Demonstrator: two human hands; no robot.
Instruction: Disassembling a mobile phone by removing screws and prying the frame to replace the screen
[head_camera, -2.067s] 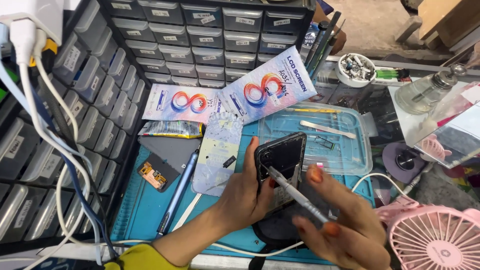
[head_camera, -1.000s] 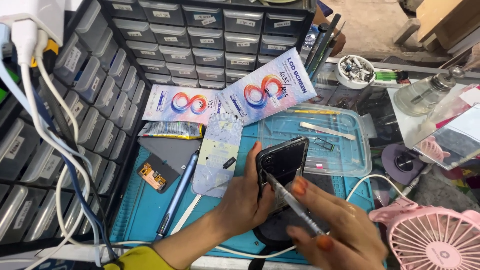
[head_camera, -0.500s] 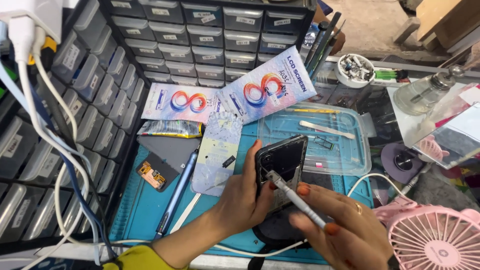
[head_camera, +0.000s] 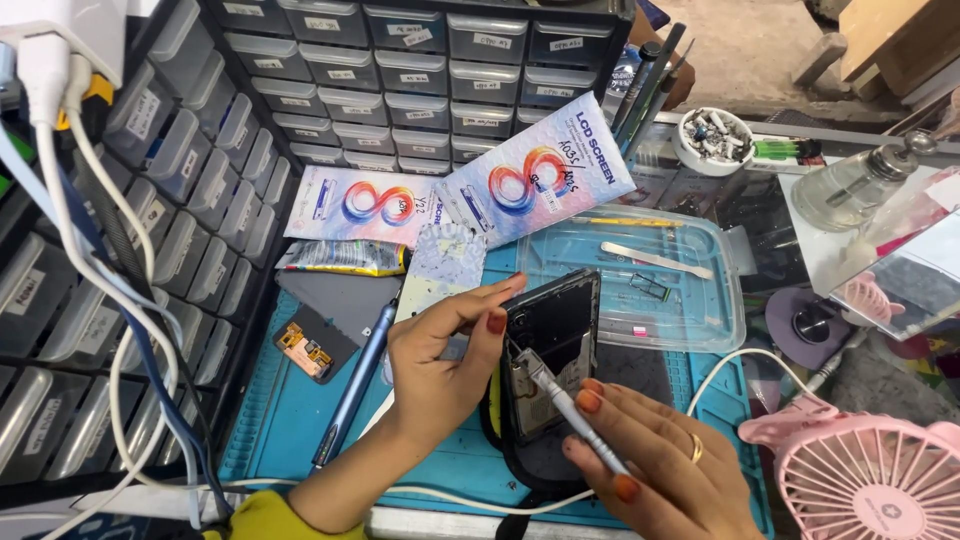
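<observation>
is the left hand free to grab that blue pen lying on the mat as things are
Probably not right away: the left hand is gripping the opened phone. The blue pen lies uncovered just beside it on the mat.

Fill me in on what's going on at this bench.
A person is working on an opened phone over a blue work mat. The left hand props the phone up by its edge, while the right hand holds a slim metal tool, its tip touching the phone's exposed insides. A clear plastic tray sits just behind.
</observation>
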